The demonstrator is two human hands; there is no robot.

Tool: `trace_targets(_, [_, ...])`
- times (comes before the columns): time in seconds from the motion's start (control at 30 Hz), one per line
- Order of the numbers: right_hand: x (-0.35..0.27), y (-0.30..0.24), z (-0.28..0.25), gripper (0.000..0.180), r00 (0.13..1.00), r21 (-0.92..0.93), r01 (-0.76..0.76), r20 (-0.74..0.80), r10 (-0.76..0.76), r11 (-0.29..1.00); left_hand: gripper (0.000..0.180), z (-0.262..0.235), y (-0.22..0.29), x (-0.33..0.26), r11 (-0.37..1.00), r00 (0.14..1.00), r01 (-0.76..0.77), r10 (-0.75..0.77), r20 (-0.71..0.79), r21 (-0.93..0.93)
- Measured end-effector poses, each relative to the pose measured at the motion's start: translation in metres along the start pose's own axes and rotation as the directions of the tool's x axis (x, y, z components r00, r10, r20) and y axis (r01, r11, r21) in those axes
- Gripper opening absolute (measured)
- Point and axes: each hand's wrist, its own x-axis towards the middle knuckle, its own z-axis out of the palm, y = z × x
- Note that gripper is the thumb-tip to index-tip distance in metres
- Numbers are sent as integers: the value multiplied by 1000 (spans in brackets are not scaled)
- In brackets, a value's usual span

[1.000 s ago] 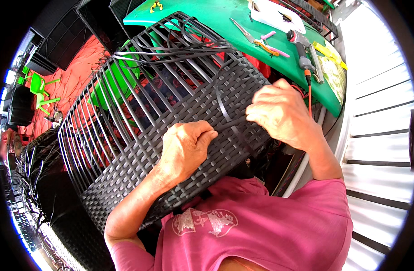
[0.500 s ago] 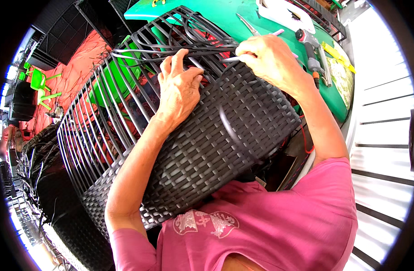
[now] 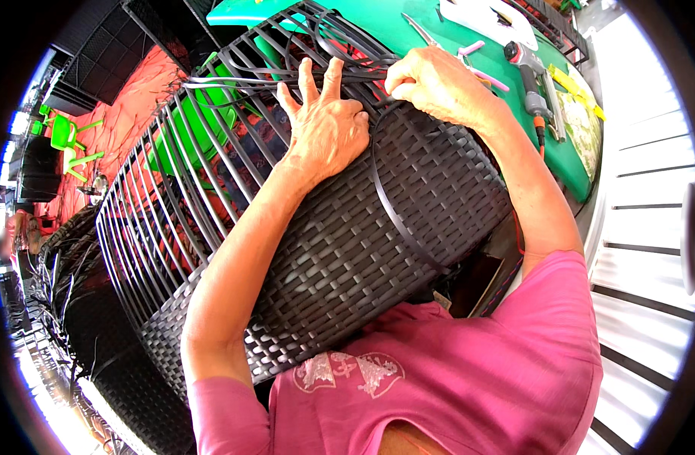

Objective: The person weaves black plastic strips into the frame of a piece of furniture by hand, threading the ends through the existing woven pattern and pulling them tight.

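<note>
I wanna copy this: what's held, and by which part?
The right hand seems to pinch a black strip, exact part hidden. The left hand shows no clear hold.

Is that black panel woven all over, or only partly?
Only partly: the weave covers the side nearest the pink shirt, while the bars beyond it show bare.

I see passing room between the bare rods (image 3: 164, 201) left of the left hand (image 3: 326, 130), but loose strands (image 3: 366, 75) cross some, and tight weave (image 3: 363, 227) bars the near side.
</note>
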Motion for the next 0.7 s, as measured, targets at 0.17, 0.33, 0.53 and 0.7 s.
trace_targets(0.17, [2,1,1,10,996,-26,-75,40,76,997,13,7,-23,12,945,989,34,-80,-126,-327])
trace_targets(0.33, [5,-11,10,16,957,215,223,-235,-172,951,8,-34,-19,3,846,982,-30,-76,-176,-533])
trace_targets(0.53, [7,-37,16,16,955,626,-189,296,-6,757,10,-31,-38,-35,777,989,26,-113,-99,-629])
trace_targets(0.7, [11,-46,15,8,992,-10,124,34,-123,992,17,-11,-32,-46,986,990,25,-47,-130,-164])
